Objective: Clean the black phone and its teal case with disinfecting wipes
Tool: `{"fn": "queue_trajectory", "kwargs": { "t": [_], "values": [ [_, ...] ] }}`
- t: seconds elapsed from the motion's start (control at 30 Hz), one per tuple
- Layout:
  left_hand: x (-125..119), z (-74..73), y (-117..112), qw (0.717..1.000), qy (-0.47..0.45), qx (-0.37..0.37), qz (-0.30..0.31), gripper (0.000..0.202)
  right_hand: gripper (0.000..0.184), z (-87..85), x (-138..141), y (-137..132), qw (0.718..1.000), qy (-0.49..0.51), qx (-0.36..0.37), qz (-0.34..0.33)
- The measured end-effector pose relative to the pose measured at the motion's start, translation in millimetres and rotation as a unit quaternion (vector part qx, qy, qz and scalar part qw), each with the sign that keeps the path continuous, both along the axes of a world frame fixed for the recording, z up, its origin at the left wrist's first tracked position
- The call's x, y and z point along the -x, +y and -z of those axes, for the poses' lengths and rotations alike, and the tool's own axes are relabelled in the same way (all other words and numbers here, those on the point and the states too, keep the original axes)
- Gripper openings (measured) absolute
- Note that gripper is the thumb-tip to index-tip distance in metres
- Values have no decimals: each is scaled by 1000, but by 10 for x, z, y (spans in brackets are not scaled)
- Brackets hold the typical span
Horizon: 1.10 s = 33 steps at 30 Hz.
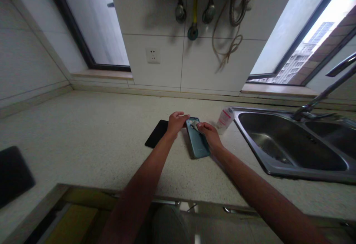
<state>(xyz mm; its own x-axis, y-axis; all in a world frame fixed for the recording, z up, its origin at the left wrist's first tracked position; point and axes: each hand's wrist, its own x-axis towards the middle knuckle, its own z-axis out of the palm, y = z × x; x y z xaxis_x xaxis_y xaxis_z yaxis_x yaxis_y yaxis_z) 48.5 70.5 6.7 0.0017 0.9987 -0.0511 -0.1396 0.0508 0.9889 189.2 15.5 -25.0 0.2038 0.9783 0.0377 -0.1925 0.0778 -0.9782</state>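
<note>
The blue phone case (199,144) lies between the two hands, over the tabletop (100,136): the left hand (175,124) has its fingers closed at the upper left corner, while the right hand (209,134) reaches in from the right side, its fingers narrowed on a small pale piece (194,126) against the case's upper part. The case's lower end extends beyond the fingers toward the person, and whether it touches the tabletop I cannot tell. A black flat object (157,134) lies beside the left hand, and a clear packet (226,119) near the right.
</note>
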Motion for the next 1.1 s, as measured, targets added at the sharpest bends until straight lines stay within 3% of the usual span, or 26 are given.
{"fn": "queue_trajectory", "kwargs": {
  "t": [0.13, 0.27, 0.33, 0.5, 0.63, 0.7, 0.77, 0.93, 1.1],
  "values": [
    [-150, 125, -21, 976, -214, 31, 29, 20, 43, -13, 28, -21, 1000, 7, 2, 6],
    [-241, 180, -87, 926, -305, 155, 160, 38, 44, -24, 81, -42, 999, 34, -16, 0],
    [-262, 176, -128, 905, -331, 172, 205, 42, 43, -32, 93, -49, 999, 33, -25, -7],
    [-240, 93, -197, 877, -365, 172, 260, 46, 38, -82, 87, -99, 995, -63, -80, 3],
    [-181, 7, -208, 859, -392, 199, 263, 54, 29, -186, 57, -167, 955, -179, -221, 82],
    [-176, 3, -208, 848, -397, 218, 274, 54, 26, -227, 22, -175, 941, -195, -254, 112],
    [-190, 33, -206, 842, -402, 230, 275, 53, 25, -230, -16, -160, 941, -197, -250, 110],
    [-219, 131, -197, 841, -380, 277, 270, 49, 30, -85, -18, -104, 959, -231, -163, 24],
    [-193, 135, -177, 840, -371, 291, 269, 49, 30, -21, 34, -74, 952, -247, -173, 48]
  ]
}}
